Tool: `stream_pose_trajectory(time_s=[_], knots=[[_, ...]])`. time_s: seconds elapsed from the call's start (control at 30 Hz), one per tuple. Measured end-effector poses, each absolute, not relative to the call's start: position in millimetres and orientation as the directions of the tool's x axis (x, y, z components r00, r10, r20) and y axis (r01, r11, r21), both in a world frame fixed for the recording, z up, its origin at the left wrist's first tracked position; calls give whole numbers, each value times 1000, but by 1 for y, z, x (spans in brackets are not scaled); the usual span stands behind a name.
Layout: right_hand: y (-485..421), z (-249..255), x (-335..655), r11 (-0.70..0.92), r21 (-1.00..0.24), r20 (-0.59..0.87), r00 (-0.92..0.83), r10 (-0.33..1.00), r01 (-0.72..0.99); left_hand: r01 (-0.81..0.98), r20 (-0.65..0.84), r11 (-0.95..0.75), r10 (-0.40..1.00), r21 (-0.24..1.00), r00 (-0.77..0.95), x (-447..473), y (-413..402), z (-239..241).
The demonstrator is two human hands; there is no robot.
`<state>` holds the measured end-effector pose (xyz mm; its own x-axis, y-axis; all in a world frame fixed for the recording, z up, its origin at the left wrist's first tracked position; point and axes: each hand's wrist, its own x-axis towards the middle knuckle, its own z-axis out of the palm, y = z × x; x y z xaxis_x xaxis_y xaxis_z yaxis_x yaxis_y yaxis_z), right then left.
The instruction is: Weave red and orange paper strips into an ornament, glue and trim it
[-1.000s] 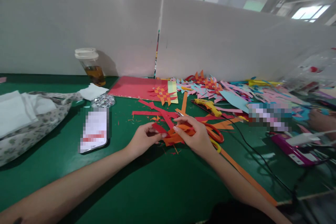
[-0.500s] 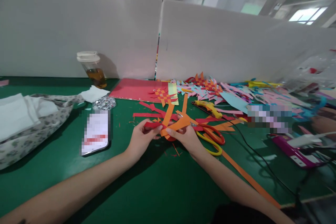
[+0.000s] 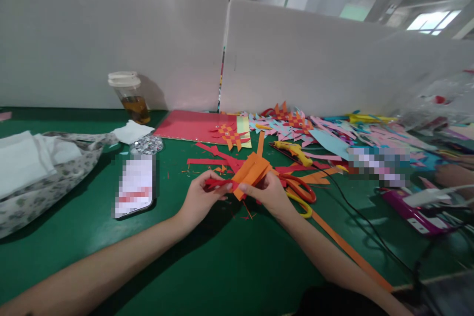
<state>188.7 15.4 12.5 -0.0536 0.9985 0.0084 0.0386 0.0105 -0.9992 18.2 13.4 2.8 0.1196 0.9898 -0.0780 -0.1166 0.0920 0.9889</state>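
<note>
Between my two hands, a little above the green table (image 3: pixel 237 266), are paper strips. My left hand (image 3: pixel 202 196) is closed, pinching red paper strips (image 3: pixel 219 185) at their ends. Orange paper strips (image 3: pixel 252 172), lying side by side and crossing the red ones, are pinched by my right hand (image 3: pixel 272 193), its thumb on top. My fingertips hide part of where the colours meet. Just beyond lie loose red strips (image 3: pixel 207 161) and scissors with red and yellow handles (image 3: pixel 304 190). A woven red and orange paper fish (image 3: pixel 230 134) rests behind them on a red sheet (image 3: pixel 192 126).
Left are a phone (image 3: pixel 135 185), a bag of sequins (image 3: pixel 147 145), a lidded cup (image 3: pixel 129 101) and a patterned cloth (image 3: pixel 66 182). At right are a yellow glue gun (image 3: pixel 294 152) with its cord, a purple power strip (image 3: pixel 413 212), coloured paper scraps (image 3: pixel 370 133) and another person's hand (image 3: pixel 455 175).
The orange strips, spread apart before, now lie together in a flat band across the red ones. My right hand has shifted slightly right. The other person's hand moved a little.
</note>
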Motion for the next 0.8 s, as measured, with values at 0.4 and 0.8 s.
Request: stream_pose_trajectory(time_s=[0.4,0.8], knots=[[13,9,190,19,-982,-4,-121,993,189,-200,-102,122,989,972,110,16,17,-1],[12,7,193,25,-968,-8,-127,992,252,-141,-90,109,987,984,132,14,18,1]])
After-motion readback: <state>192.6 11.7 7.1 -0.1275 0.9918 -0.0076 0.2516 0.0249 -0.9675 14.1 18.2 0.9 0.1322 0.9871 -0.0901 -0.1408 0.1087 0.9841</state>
